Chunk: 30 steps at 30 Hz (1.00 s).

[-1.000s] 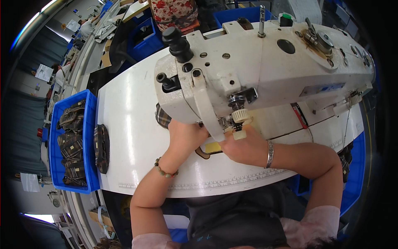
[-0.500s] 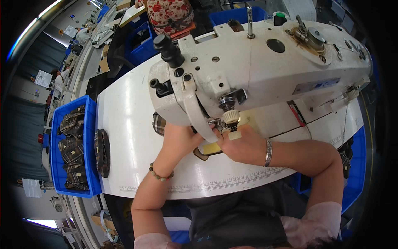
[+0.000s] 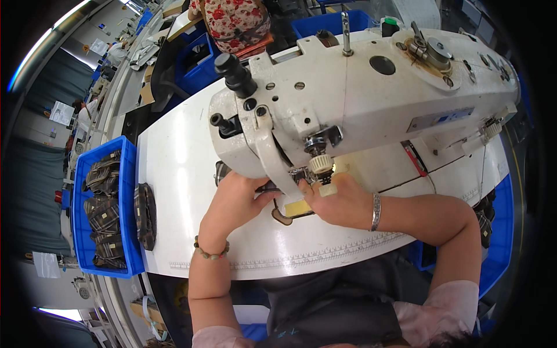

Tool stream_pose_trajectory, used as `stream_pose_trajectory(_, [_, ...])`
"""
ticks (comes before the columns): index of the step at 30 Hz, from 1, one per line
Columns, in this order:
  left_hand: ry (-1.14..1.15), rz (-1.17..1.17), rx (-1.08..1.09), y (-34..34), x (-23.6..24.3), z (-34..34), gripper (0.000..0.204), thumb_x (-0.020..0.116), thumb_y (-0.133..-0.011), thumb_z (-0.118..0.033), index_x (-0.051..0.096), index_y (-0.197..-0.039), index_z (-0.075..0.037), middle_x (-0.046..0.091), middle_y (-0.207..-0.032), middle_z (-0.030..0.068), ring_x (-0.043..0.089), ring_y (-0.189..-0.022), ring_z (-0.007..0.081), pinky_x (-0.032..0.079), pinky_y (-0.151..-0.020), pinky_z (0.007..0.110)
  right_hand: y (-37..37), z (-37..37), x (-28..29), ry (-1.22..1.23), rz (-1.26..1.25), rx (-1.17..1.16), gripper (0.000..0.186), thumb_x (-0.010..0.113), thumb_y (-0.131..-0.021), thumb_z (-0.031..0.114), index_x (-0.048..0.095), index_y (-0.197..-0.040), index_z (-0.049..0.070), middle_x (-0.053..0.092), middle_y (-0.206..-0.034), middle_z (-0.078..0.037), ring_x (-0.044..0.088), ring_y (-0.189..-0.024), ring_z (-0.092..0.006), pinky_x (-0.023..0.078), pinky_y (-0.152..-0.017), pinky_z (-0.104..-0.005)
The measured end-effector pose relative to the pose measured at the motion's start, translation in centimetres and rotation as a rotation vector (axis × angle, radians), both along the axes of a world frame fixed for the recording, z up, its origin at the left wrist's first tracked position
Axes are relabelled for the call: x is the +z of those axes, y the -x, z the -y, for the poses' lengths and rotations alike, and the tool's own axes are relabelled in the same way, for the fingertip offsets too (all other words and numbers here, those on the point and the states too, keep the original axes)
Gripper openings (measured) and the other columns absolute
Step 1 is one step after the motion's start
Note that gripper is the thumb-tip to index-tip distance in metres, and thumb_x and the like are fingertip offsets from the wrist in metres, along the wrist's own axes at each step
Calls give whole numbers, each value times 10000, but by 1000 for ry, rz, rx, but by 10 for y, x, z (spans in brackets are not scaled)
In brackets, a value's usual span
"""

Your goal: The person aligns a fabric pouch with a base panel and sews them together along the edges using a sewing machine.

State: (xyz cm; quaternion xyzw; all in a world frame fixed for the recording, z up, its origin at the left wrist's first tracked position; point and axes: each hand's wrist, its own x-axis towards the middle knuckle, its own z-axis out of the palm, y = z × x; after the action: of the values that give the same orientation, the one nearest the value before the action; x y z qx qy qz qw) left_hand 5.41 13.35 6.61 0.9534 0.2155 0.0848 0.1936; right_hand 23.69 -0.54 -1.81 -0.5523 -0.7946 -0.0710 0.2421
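A white sewing machine (image 3: 371, 87) spans the table, its needle area partly screened by the thread guard and tension knob. My left hand (image 3: 235, 203) is closed just left of the needle, thumb and fingers pinching dark cloth. A plaid cloth piece (image 3: 221, 171) shows behind that hand, mostly hidden by the hand and the machine head. Close to the presser foot, my right hand (image 3: 339, 200) has its fingers curled together; whatever they press or hold is hidden. A yellow plate (image 3: 297, 207) lies between the hands, beside a small brown-edged oval (image 3: 282, 217).
A folded plaid piece (image 3: 144, 216) lies at the table's left edge, against a blue bin (image 3: 136, 203) holding several plaid pieces. A red-handled tool (image 3: 415, 159) rests under the machine arm. Another blue bin (image 3: 498, 243) stands at the right. A person in floral clothing (image 3: 235, 23) sits beyond the table.
My left hand and wrist have shifted a little to the left. Less of the plaid cloth shows behind it. My right hand stays nearly in place by the needle.
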Motion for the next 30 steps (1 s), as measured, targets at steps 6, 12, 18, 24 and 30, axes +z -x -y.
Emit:
stream_pose_trajectory(6, [-155, 47, 78, 7, -13, -10, 108, 762, -745, -65, 744, -850, -85, 682, -738, 126, 657, -656, 333, 535, -607, 397, -1, -14, -23, 14, 3, 53, 276, 631, -781, 134, 696, -1039, 63, 569, -576, -102, 604, -508, -270, 466, -470, -404])
stream_pose_trajectory(12, [-197, 235, 60, 2, -7, -2, 89, 756, -750, -42, 740, -819, -95, 693, -749, 100, 664, -618, 301, 540, -577, 367, -3, -14, -32, -21, 138, 43, 524, 622, -804, 118, 575, -1322, 50, 558, -575, -88, 559, -464, -246, 446, -453, -377])
stream_pose_trajectory(18, [-286, 363, 17, -5, -6, 1, 182, 754, -654, 14, 735, -752, -138, 708, -780, 16, 690, -750, 230, 542, -628, 335, 2, -20, -52, -66, 140, -13, 528, 626, -787, 116, 558, -1304, 36, 552, -582, -69, 545, -436, -244, 432, -454, -364])
stream_pose_trajectory(24, [-456, 389, -52, -3, -13, -9, 212, 755, -562, 6, 735, -700, -153, 716, -815, -34, 645, -897, 176, 442, -722, 318, 3, -3, 21, 195, -19, -48, 359, 626, -789, 175, 626, -1127, 51, 554, -542, -89, 582, -449, -267, 456, -462, -409])
stream_pose_trajectory(30, [-509, 150, 8, -6, -10, 6, 93, 746, -636, -58, 727, -691, -131, 685, -789, -25, 624, -848, 190, 415, -820, 347, -6, -11, 6, 78, -149, -69, 243, 646, -818, 228, 630, -1005, 74, 571, -557, -77, 598, -494, -297, 476, -489, -419])
